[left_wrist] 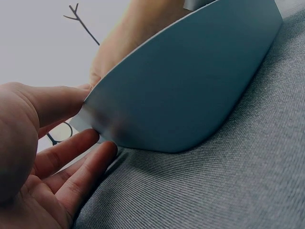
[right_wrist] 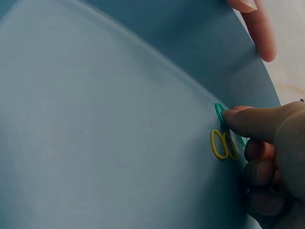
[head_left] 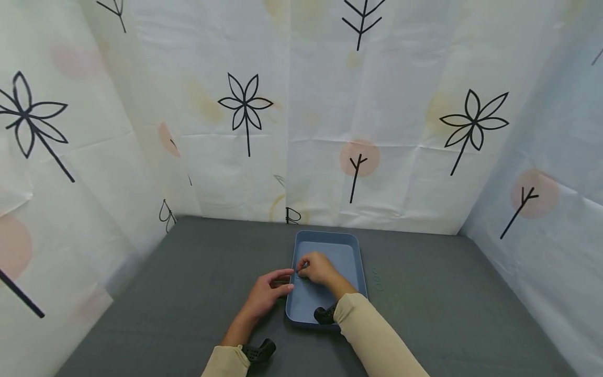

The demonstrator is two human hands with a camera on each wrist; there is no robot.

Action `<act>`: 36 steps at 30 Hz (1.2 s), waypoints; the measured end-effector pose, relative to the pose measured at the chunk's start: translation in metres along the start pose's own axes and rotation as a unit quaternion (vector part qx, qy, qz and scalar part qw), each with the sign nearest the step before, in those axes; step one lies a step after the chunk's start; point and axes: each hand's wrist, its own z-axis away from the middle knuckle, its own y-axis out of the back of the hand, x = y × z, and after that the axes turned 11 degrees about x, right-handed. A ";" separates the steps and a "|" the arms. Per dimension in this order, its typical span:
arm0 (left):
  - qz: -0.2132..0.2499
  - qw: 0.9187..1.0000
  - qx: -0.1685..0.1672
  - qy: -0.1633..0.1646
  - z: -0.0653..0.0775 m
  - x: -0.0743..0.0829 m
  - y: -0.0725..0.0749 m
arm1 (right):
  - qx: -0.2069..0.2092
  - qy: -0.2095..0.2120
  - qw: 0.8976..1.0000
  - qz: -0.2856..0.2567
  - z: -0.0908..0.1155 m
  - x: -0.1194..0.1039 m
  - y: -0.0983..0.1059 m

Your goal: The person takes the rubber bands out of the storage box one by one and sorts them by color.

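I see the right hand (head_left: 316,268) with thumb and fingers together, pinching a green band (right_wrist: 218,109) inside the blue tray (head_left: 336,254), near its left wall. Yellow loops (right_wrist: 218,144) lie just beside this band. The left hand (head_left: 264,296), fingers spread, touches the tray's left side. Faint loops (head_left: 377,279) lie on the grey table (head_left: 226,251), right of the tray.

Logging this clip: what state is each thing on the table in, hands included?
Tray: right side up on the table
Left hand: fingers extended, at tray's left wall
Right hand: curled, pinching green band
Green band: partly hidden
Yellow loops: lying in tray, unheld
Faint rings: lying right of tray
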 end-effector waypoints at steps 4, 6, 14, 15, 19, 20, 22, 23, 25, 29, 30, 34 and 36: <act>0.001 1.000 0.000 -0.001 0.000 0.000 0.000 | -0.005 0.001 1.000 0.009 0.000 -0.001 0.001; -0.002 1.000 0.001 -0.002 0.000 0.000 0.000 | -0.009 0.003 1.000 0.015 0.000 -0.002 0.001; 0.000 1.000 0.002 -0.007 0.000 -0.001 -0.001 | -0.033 0.039 0.997 0.052 -0.001 -0.002 0.002; 0.000 1.000 0.003 -0.008 0.001 -0.001 -0.001 | -0.038 0.039 0.997 0.051 -0.001 -0.002 0.002; 0.002 1.000 0.008 -0.011 0.001 -0.001 -0.001 | -0.048 0.037 0.998 0.025 -0.001 -0.002 0.007; 0.002 1.000 0.010 -0.011 0.001 0.000 -0.001 | -0.049 0.032 0.998 0.014 -0.001 -0.003 0.008; 0.002 1.000 0.012 -0.010 0.001 0.000 -0.001 | -0.049 0.023 0.999 -0.001 0.000 -0.003 0.012; 0.002 1.000 0.011 -0.010 0.001 0.000 -0.002 | -0.048 0.019 0.999 -0.006 0.001 -0.002 0.014; 0.004 1.000 0.010 -0.008 0.001 0.000 -0.002 | -0.047 0.010 0.999 -0.011 0.002 -0.002 0.018; 0.006 1.000 0.007 -0.006 0.000 0.000 -0.001 | -0.043 0.006 0.999 -0.020 0.005 -0.002 0.028; 0.006 1.000 0.006 -0.004 0.000 0.000 -0.001 | -0.042 0.006 0.999 -0.022 0.005 -0.002 0.031; -0.001 1.000 0.006 -0.001 0.000 0.001 -0.001 | -0.033 0.018 0.999 -0.017 0.008 -0.002 0.041; -0.004 1.000 0.005 -0.001 0.000 0.002 -0.001 | -0.028 0.023 0.999 -0.016 0.010 -0.003 0.045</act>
